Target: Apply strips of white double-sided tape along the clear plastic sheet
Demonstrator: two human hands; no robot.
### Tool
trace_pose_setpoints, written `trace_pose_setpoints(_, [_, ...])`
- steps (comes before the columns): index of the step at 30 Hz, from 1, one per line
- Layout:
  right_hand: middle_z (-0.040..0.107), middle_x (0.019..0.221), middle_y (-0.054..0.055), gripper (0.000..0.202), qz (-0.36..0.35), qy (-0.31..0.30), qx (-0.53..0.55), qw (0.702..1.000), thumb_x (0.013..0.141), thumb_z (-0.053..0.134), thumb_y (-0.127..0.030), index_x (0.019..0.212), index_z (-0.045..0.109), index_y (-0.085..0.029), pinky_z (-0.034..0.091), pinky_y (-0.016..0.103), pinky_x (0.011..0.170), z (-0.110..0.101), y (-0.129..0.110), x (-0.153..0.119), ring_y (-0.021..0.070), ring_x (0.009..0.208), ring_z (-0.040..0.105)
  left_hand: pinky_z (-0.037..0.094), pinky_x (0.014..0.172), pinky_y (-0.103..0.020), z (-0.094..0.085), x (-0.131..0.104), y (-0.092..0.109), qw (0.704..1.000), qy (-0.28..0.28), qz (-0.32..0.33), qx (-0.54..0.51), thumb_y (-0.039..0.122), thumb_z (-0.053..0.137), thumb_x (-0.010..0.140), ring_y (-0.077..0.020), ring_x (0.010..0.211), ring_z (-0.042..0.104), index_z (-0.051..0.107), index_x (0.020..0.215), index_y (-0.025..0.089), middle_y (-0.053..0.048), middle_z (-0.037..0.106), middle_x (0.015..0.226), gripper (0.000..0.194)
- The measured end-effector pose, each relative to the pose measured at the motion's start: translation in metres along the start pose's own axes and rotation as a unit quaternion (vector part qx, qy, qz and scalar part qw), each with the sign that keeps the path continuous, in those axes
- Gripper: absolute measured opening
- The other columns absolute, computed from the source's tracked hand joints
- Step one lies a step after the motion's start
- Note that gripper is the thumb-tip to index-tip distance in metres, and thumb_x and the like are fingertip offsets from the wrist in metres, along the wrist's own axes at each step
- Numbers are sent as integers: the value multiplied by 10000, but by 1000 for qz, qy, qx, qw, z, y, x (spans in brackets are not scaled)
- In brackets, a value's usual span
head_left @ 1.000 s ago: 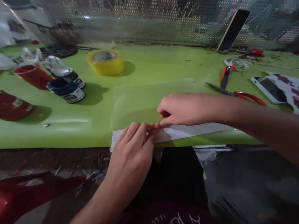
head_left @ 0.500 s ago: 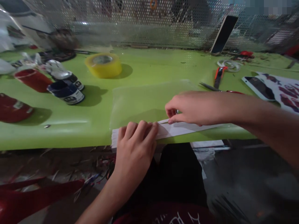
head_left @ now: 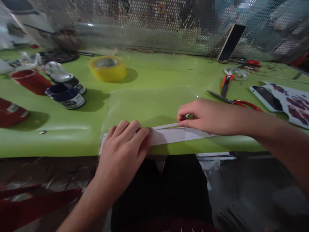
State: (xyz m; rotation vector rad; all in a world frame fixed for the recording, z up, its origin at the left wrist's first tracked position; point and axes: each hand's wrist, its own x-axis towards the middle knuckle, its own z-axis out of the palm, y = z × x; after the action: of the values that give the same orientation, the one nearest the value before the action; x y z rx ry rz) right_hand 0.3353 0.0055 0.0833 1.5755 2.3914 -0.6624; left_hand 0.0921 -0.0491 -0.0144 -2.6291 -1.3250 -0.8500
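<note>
A long white paper strip (head_left: pixel 169 136) lies along the front edge of the green table (head_left: pixel 154 77). My left hand (head_left: pixel 125 141) presses on its left part, fingers bent and closed together over it. From under those fingers a narrow white strip (head_left: pixel 165 126) rises slightly to the right. Its other end is pinched between thumb and forefinger of my right hand (head_left: pixel 202 116). Behind both hands a clear plastic sheet (head_left: pixel 145 103) lies flat on the table.
Yellow tape roll (head_left: pixel 107 69) stands at back left, with a blue jar (head_left: pixel 66 96) and red jars (head_left: pixel 32 81) further left. Red-handled scissors (head_left: pixel 235 101), an orange cutter (head_left: pixel 226 85) and a phone (head_left: pixel 266 96) lie right. A dark upright panel (head_left: pixel 231 42) leans behind.
My left hand has slid left along the paper strip. My right hand has moved slightly right, and more of the narrow strip shows between the hands. The view has shifted a little.
</note>
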Motion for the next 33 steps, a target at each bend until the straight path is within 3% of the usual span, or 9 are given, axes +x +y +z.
trace_pose_setpoints(8, [709,989,34,297,-23,-39,57,997,958,487,-393,864,708,-219,382,309,652,4,7,3,154,746,596,446,784,-401,2,-2,-5,993,4,-76,-91,292,570,992,-241,905,544,667,1162,248,-49,601,981,200])
trace_pose_setpoints(14, [666,960,24,295,-38,-35,84,995,946,511,-418,801,672,-218,384,305,643,8,11,6,144,728,573,451,838,-403,-4,2,-7,987,-52,-118,-99,331,567,992,-245,995,536,603,1096,246,-34,599,1076,139])
trace_pose_setpoints(25, [621,700,-18,303,-3,-31,132,991,928,567,-472,759,648,-234,307,288,496,0,17,6,121,544,503,434,817,-392,-5,-1,-11,988,-54,-97,-107,279,562,977,-239,971,518,571,1126,258,-31,596,1093,152])
trace_pose_setpoints(30, [653,762,-1,312,-3,-49,137,989,948,542,-458,749,655,-247,351,303,483,7,19,4,129,565,541,413,852,-381,-8,0,-9,987,-67,-104,-102,243,508,1003,-225,997,510,599,1173,314,-9,588,1125,205])
trace_pose_setpoints(33, [637,733,5,330,6,-62,139,988,948,536,-464,724,638,-246,344,309,459,9,19,6,132,544,527,401,748,-374,-9,8,-4,988,-67,-103,-90,263,490,1008,-228,926,506,628,1145,322,-15,584,1005,203])
